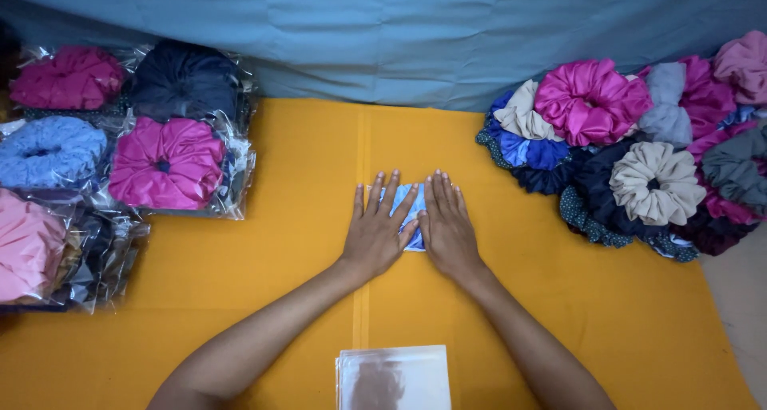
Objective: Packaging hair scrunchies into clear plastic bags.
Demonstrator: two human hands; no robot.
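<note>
Both hands lie flat, palms down, fingers spread and pressing on a small light blue scrunchie [411,210] in the middle of the orange cloth [304,298]. Nothing is pinched or grasped: the left hand [375,230] covers the scrunchie's left part and the right hand [447,228] its right part, thumbs nearly meeting. Only a narrow strip of pale blue fabric shows between them, so the scrunchie's full outline is hidden.

Near the person, at the bottom edge, sits a stack of clear plastic bags [394,376], cut off by the frame; a dark blur shows through it, too vague to identify.

At the left, several scrunchies are already in clear bags: a magenta one [166,162], a dark navy one [185,79] farther away, a dark pink one [68,76] at the far left, a light blue one [48,150] and a pale pink one [28,246] cut off by the left edge. More bags lie under these, their contents hard to make out.

At the right, a loose heap of unbagged scrunchies spreads to the edge of the frame, among them a bright magenta scrunchie [590,100], a beige scrunchie [657,182] and a grey scrunchie [667,102]; dark ones beneath are mostly buried.

Far off, a blue-grey cloth [399,35] covers the background.
</note>
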